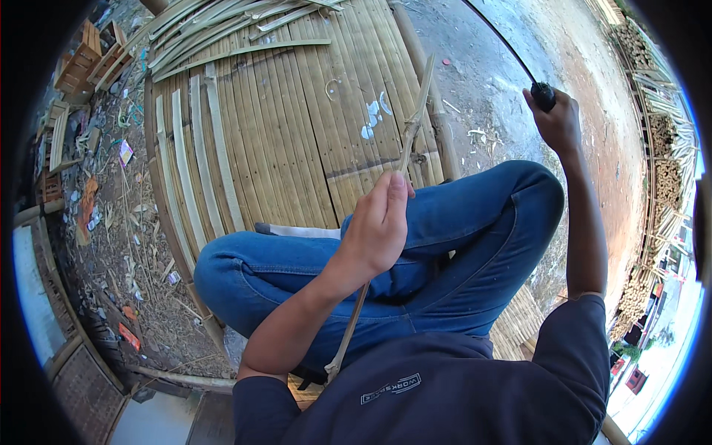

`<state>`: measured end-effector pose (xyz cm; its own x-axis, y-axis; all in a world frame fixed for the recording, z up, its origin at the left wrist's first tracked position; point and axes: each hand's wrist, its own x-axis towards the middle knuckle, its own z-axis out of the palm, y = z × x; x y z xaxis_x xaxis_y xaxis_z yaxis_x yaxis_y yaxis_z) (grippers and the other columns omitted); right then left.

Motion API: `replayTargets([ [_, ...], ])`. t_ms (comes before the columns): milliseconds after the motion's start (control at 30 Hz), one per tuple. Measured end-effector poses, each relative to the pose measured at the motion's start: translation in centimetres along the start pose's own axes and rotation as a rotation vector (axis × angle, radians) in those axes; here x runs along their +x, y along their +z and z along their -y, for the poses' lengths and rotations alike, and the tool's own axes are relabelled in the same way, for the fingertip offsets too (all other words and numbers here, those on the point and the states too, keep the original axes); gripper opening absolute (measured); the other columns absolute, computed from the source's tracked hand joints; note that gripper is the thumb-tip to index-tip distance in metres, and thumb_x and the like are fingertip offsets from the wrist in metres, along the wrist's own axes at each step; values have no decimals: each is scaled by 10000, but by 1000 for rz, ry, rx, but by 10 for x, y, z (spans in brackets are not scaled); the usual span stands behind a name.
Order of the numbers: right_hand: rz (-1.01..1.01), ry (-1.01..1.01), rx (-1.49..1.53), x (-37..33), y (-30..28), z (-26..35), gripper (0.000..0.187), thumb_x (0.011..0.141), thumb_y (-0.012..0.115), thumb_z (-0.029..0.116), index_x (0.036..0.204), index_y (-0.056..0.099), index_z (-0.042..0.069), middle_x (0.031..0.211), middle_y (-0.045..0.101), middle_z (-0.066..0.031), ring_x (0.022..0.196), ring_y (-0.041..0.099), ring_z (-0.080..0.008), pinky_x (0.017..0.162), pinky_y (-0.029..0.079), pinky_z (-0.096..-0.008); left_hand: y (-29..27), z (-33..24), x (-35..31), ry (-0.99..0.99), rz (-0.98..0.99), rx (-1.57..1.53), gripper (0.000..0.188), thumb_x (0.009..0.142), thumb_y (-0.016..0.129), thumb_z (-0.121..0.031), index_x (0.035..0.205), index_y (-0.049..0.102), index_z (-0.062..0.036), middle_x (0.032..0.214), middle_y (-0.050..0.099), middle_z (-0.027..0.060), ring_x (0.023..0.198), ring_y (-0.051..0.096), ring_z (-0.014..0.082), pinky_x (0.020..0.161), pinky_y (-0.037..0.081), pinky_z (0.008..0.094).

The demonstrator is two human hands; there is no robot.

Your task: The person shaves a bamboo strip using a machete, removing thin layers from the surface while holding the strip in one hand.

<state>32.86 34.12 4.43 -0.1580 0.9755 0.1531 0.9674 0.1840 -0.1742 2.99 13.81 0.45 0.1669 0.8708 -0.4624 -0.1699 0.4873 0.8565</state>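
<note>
My left hand is closed around a narrow split bamboo strip in front of my crossed legs. The strip slants from the upper right, past my hand, down toward my waist, and knobby joints show along it. Out to the right, my right hand grips the black handle of a long knife. Its thin dark blade points up and away to the left, apart from the strip, and runs out of view at the top edge.
I sit on a bamboo-slat platform. Several pale bamboo strips lie side by side on its left, with a heap of strips at the far end. Wooden crates and litter are on the ground at left. Stacked bamboo lines the far right.
</note>
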Motion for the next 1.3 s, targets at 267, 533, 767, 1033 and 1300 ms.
replayTargets([
  [267, 252, -280, 143, -55, -6, 107, 97, 751, 697, 127, 827, 702, 66, 658, 626, -191, 647, 620, -405, 637, 500, -473, 5, -1, -3, 268, -141, 368, 320, 1064, 418, -279, 950, 510, 5, 555, 504, 171, 488, 550, 344, 500, 395, 444],
  [533, 188, -330, 129, -58, -3, 104, 89, 677, 669, 91, 763, 649, 78, 654, 612, -177, 659, 623, -394, 636, 490, -497, 4, -10, -13, 317, -139, 386, 303, 1060, 440, -257, 938, 503, 13, 540, 495, 151, 457, 532, 306, 475, 375, 422],
  [767, 110, -390, 142, -54, -10, 104, 114, 672, 685, 56, 744, 596, 50, 649, 577, -179, 636, 598, -391, 596, 462, -467, 2, -15, -22, 245, -37, 198, 329, 1083, 389, -296, 926, 510, -33, 610, 378, -49, 521, 342, 26, 470, 283, 240],
  [1033, -36, -425, 59, -37, -1, 87, 107, 709, 700, 80, 785, 626, 66, 689, 608, -183, 661, 617, -388, 612, 484, -450, 0, -10, -23, 245, -31, 182, 326, 1084, 382, -302, 941, 511, -39, 618, 354, -44, 546, 348, 30, 489, 297, 239],
  [1300, -182, 117, -351, 34, -20, -40, 285, 879, 664, 329, 923, 729, 55, 783, 705, -202, 771, 699, -360, 701, 539, -456, -1, -7, -8, 290, -147, 297, 357, 1074, 406, -308, 934, 542, -10, 609, 424, 19, 558, 401, 86, 526, 352, 307],
])
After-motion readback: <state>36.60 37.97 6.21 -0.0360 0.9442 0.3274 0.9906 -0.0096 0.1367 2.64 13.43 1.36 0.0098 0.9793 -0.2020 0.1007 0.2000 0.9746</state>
